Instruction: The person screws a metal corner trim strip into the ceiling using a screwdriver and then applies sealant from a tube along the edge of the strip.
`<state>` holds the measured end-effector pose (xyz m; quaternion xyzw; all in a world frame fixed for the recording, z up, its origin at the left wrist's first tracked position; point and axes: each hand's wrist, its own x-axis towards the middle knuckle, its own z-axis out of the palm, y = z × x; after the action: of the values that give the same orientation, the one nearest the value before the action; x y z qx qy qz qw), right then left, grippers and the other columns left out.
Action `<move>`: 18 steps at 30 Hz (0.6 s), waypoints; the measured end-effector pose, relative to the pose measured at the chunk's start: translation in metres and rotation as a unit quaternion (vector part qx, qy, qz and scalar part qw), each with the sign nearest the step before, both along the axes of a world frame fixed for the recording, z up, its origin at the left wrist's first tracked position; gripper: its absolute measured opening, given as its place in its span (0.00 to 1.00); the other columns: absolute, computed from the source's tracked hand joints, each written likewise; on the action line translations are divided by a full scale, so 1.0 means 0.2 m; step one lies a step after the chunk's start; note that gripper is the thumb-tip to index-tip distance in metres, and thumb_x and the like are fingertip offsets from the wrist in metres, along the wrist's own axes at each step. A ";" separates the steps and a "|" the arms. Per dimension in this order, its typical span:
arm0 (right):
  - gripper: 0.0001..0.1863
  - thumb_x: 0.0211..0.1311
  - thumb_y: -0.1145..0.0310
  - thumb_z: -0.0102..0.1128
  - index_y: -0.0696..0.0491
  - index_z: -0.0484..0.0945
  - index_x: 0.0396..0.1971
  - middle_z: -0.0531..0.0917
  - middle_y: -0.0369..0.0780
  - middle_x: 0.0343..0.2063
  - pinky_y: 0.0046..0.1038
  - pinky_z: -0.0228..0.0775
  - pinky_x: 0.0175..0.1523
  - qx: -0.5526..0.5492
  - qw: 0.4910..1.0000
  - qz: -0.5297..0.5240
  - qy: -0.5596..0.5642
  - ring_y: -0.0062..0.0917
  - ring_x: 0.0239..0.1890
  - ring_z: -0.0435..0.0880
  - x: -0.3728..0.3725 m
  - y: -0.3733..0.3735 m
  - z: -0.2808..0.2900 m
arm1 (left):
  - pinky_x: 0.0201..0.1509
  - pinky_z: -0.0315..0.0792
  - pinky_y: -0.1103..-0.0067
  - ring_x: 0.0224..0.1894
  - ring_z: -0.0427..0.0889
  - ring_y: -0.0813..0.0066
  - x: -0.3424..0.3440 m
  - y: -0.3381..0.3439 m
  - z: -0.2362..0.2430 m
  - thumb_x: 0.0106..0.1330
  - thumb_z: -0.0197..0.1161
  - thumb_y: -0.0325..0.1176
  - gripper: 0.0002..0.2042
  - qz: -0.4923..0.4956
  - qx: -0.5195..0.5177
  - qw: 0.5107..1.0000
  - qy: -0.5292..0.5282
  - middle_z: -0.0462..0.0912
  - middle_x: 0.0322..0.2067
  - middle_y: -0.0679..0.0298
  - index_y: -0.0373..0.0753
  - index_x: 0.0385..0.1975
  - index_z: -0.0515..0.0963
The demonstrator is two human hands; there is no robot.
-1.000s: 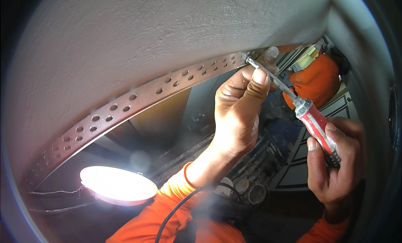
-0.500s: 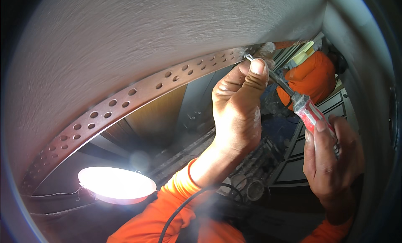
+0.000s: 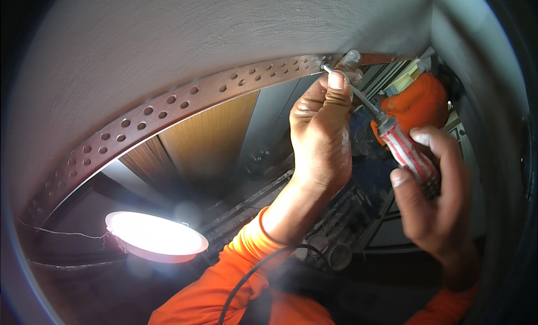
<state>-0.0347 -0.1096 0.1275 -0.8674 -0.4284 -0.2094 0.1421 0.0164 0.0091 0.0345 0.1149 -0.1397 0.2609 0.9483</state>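
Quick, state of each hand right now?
Left hand: closed, pinching the screwdriver shaft near its tip.
Right hand: half-curled around the screwdriver handle; whether it's gripping can't be told.

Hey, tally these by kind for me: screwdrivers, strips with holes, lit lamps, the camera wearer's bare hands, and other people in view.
Screwdriver with a red-and-white handle and metal shaft: 1
Long curved pinkish strip with round holes: 1
Glowing round white lamp: 1
Wearer's bare hands, left hand and right hand: 2
Other person in orange clothing: 1
Total: 6
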 end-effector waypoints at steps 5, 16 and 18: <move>0.20 0.49 0.79 0.58 0.58 0.69 0.46 0.74 0.45 0.23 0.25 0.64 0.20 -0.255 0.875 0.046 -0.410 0.29 0.20 0.75 -0.01 -0.03 -0.02 | 0.47 0.66 0.72 0.45 0.72 0.70 -0.02 -0.01 0.01 0.63 0.53 0.38 0.13 0.014 -0.024 1.000 -0.007 0.76 0.44 0.58 0.35 0.39 0.73; 0.14 0.57 0.71 0.52 0.58 0.65 0.41 0.74 0.40 0.24 0.15 0.59 0.21 0.229 0.898 -0.095 0.363 0.13 0.21 0.68 -0.06 0.03 0.00 | 0.46 0.69 0.72 0.42 0.75 0.70 0.03 -0.02 -0.05 0.65 0.51 0.37 0.12 0.050 0.028 0.996 -0.072 0.76 0.43 0.60 0.36 0.39 0.74; 0.15 0.59 0.67 0.50 0.59 0.64 0.43 0.73 0.41 0.23 0.13 0.56 0.15 0.195 0.896 -0.101 0.386 0.13 0.19 0.68 -0.04 0.03 0.03 | 0.45 0.68 0.72 0.45 0.73 0.69 0.02 -0.01 -0.03 0.65 0.50 0.38 0.13 0.023 0.001 0.998 -0.058 0.75 0.45 0.59 0.35 0.41 0.73</move>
<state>-0.0420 -0.1036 0.1328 -0.8735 -0.2005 0.0490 0.4408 0.0208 0.0075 0.0280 0.1040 -0.1924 0.2887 0.9321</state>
